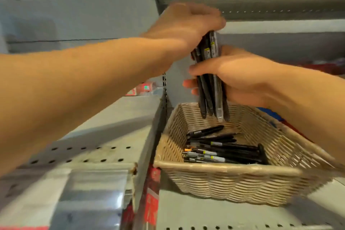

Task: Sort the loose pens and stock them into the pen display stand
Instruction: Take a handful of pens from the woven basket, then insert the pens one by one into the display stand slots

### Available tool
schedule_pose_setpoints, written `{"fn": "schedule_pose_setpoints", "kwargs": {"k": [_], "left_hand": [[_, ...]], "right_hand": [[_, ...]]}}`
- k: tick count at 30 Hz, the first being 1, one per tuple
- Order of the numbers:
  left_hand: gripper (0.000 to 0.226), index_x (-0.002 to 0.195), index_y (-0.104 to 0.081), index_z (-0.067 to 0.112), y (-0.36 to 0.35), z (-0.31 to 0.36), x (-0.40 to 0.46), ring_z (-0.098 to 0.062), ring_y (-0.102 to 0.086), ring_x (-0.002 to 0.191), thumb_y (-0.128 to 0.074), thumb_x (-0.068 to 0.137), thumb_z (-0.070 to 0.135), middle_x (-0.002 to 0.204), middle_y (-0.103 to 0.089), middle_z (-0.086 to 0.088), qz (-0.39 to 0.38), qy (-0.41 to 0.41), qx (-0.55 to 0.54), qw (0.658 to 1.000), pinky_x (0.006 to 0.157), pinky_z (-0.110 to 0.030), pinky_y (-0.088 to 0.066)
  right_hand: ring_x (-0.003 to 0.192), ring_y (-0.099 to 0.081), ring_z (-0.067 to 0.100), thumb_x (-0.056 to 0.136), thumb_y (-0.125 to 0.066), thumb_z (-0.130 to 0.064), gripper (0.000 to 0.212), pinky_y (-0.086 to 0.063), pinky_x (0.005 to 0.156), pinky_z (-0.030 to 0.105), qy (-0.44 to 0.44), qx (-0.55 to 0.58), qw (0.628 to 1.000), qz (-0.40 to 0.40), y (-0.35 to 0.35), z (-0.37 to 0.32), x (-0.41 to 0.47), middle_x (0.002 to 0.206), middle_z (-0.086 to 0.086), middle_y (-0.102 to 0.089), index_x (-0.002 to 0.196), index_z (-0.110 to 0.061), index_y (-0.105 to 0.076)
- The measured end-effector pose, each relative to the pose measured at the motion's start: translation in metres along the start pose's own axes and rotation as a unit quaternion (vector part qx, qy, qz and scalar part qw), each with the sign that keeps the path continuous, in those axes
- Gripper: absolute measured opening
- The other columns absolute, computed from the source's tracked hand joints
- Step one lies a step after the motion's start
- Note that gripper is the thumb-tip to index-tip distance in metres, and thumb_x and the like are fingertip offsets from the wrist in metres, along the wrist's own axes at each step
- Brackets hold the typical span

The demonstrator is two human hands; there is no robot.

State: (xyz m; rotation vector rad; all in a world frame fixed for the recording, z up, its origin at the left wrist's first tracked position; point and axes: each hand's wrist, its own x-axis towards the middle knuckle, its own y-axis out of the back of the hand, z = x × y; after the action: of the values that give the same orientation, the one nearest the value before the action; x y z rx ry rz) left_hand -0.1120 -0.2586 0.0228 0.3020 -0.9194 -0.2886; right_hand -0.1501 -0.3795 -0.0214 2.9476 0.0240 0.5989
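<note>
gripping bundle of dark pens (211, 80) upright over wicker basket (214, 170): right hand (240, 78) curled round middle, left hand (188, 22) closed on top ends. more loose pens (224, 149) lying in basket on metal shelf (205, 213).

Woven wicker basket (233, 183), pale and coarsely ribbed. Pens (224, 152) inside it: dark plastic barrels with a slight sheen. Shelf (214, 213): grey painted metal, matt, perforated along its front edge. Clear glossy plastic film (89, 192) at the lower left.
</note>
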Motion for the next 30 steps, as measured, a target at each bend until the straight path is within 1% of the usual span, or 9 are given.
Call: {"fn": "schedule_pose_setpoints", "kwargs": {"k": [3,5,8,11,16,21,25,27,30], "left_hand": [[0.007,0.067,-0.072,0.027,0.038,0.004,-0.017,-0.019,-0.073,0.076,-0.065,0.068,0.025,0.07,-0.071,0.009,0.094,-0.038,-0.017,0.995,0.081,-0.042,-0.06],[0.007,0.068,-0.069,0.02,0.063,0.001,-0.031,-0.018,-0.07,0.068,-0.062,0.071,0.019,0.061,-0.066,0.008,0.118,-0.053,-0.011,0.992,0.077,-0.044,-0.059],[0.009,0.069,-0.069,0.018,0.091,-0.005,-0.053,-0.031,-0.071,0.083,-0.062,0.074,0.016,0.067,-0.067,0.006,0.134,-0.062,0.002,0.989,0.084,-0.053,-0.057],[0.012,0.069,-0.066,0.018,0.103,-0.012,-0.068,-0.037,-0.069,0.084,-0.064,0.079,0.012,0.07,-0.065,-0.003,0.141,-0.052,-0.011,0.989,0.083,-0.055,-0.056],[0.019,0.069,-0.059,0.015,0.101,-0.028,-0.068,-0.027,-0.062,0.075,-0.067,0.084,0.007,0.074,-0.062,-0.019,0.133,-0.017,-0.027,0.991,0.081,-0.058,-0.055],[0.008,0.074,-0.059,0.021,0.095,-0.031,-0.067,-0.04,-0.065,0.088,-0.067,0.075,0.019,0.085,-0.068,-0.016,0.118,-0.015,-0.028,0.993,0.084,-0.057,-0.055],[0.016,0.087,-0.06,0.024,0.096,-0.021,-0.078,-0.025,-0.066,0.103,-0.071,0.082,0.015,0.108,-0.067,-0.003,0.097,-0.003,-0.08,0.992,0.091,-0.047,-0.055],[0.017,0.104,-0.059,0.024,0.099,-0.012,-0.086,-0.015,-0.064,0.106,-0.067,0.091,0.015,0.118,-0.063,-0.002,0.126,0.036,-0.147,0.98,0.092,-0.038,-0.053],[0.008,0.103,-0.063,0.017,0.096,0.005,-0.116,-0.019,-0.066,0.111,-0.059,0.097,0.015,0.109,-0.067,-0.003,0.236,0.103,-0.256,0.932,0.089,-0.034,-0.053]], "right_hand": [[0.064,-0.067,0.013,0.091,-0.062,0.007,0.019,-0.059,0.064,0.032,0.052,0.03,0.996,-0.07,-0.056,-0.014,0.002,0.071,0.001,-0.063,0.092,-0.012,-0.06],[0.066,-0.061,0.014,0.09,-0.063,0.006,0.018,-0.052,0.068,0.033,0.081,0.019,0.992,-0.092,-0.088,-0.016,0.005,0.066,-0.001,-0.062,0.089,-0.012,-0.061],[0.075,-0.065,0.016,0.09,-0.064,0.006,0.012,-0.056,0.072,0.032,0.103,0.002,0.989,-0.101,-0.12,-0.014,0.007,0.076,0.002,-0.069,0.097,-0.004,-0.064],[0.077,-0.068,0.016,0.09,-0.064,0.003,0.017,-0.058,0.073,0.034,0.098,-0.019,0.992,-0.077,-0.137,-0.008,0.009,0.085,0.009,-0.07,0.106,-0.003,-0.064],[0.077,-0.073,0.015,0.089,-0.067,-0.005,0.022,-0.061,0.077,0.036,0.043,0.009,0.998,-0.041,-0.14,0.009,0.012,0.081,0.005,-0.074,0.111,-0.005,-0.064],[0.089,-0.077,0.022,0.093,-0.066,-0.005,0.025,-0.062,0.086,0.046,0.01,0.028,0.998,-0.055,-0.139,0.019,0.006,0.092,0.005,-0.078,0.117,-0.006,-0.063],[0.098,-0.076,0.027,0.096,-0.064,-0.006,0.025,-0.063,0.079,0.044,0.026,0.052,0.993,-0.101,-0.135,0.013,-0.009,0.106,0.008,-0.077,0.12,-0.009,-0.065],[0.098,-0.076,0.028,0.097,-0.06,-0.001,0.022,-0.063,0.08,0.047,0.027,0.097,0.99,-0.098,-0.132,0.008,-0.02,0.103,0.01,-0.078,0.117,-0.009,-0.066],[0.085,-0.076,0.022,0.096,-0.059,0.003,0.018,-0.063,0.075,0.045,0.025,0.208,0.975,-0.077,-0.129,0.002,-0.043,0.09,0.011,-0.077,0.104,-0.009,-0.07]]}}
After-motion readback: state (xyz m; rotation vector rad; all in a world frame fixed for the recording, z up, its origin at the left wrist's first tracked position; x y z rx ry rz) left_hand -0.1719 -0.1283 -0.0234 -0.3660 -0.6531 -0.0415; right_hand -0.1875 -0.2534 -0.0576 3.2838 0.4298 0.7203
